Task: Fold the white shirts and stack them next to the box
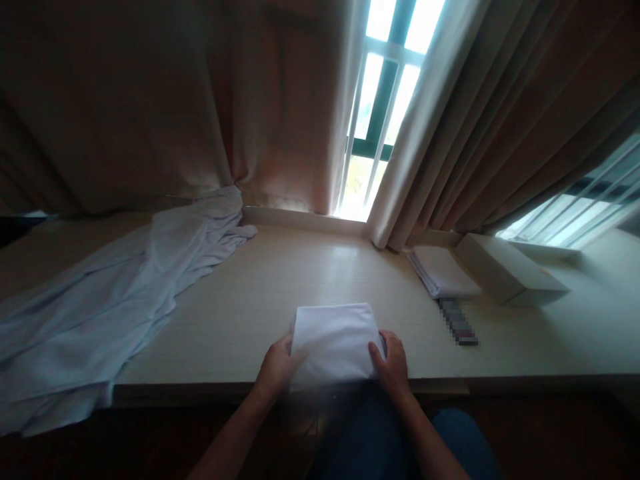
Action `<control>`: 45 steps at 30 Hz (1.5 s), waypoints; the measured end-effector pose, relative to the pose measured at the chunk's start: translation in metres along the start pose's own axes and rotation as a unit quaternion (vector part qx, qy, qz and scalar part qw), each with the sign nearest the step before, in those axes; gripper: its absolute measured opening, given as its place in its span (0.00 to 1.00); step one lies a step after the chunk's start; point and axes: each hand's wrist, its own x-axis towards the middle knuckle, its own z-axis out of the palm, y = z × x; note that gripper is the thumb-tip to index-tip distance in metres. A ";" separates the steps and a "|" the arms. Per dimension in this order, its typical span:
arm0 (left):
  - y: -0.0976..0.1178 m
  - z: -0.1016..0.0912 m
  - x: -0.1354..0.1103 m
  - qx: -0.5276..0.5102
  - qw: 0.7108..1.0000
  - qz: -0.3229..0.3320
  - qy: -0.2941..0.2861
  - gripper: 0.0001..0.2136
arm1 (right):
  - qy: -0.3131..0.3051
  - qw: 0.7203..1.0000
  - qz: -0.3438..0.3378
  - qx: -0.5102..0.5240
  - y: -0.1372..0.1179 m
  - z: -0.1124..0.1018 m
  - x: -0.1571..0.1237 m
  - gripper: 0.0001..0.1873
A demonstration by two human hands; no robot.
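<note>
A folded white cloth [334, 337] lies at the near edge of a pale wooden table [280, 280]. My left hand [277, 370] grips its near left corner, fingers curled around the edge. My right hand [391, 363] holds the near right corner, thumb on top and fingers wrapped at the side. Both hands sit at the table's front edge, just above my lap in blue trousers [400, 443].
A large crumpled white sheet [115, 300] spreads over the table's left side and hangs off the front. At the right lie a stack of folded white cloths [443, 272], a flat white box [505, 267] and a small blurred object [457, 322]. Curtains [475, 120] and windows stand behind.
</note>
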 end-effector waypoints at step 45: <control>-0.015 -0.025 -0.016 0.012 0.991 -0.020 0.133 0.20 | 0.002 1.000 -0.004 -0.001 -0.002 -0.002 0.001 0.27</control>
